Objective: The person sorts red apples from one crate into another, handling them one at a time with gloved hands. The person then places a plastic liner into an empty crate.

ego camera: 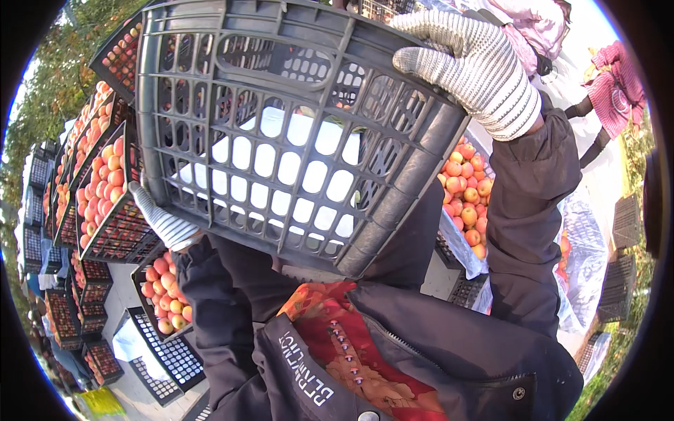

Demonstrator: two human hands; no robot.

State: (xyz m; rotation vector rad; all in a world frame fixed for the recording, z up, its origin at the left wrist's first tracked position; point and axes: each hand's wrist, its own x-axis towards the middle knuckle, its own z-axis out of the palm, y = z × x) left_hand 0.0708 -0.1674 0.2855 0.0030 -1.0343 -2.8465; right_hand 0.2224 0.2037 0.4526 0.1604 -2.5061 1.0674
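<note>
A large black plastic crate (pixel 310 152) is held up tilted before me, its slotted side facing me. My right hand (pixel 474 68), in a white-and-grey striped knit glove, grips its upper right rim, thumb on the near side. At the lower left corner, my left hand (pixel 163 218) in a similar glove supports the crate; the crate hides part of its fingers. Through the slots I see a white sheet (pixel 247 152) and a few bits of green. No apples can be made out clearly inside this crate.
Stacked crates of apples (pixel 102 184) stand close on the left. Below them sit another apple crate (pixel 166 292) and a black crate with white sheets (pixel 163 347). At right is a plastic-lined crate of apples (pixel 466 194). A person in a striped top (pixel 613 89) is beyond.
</note>
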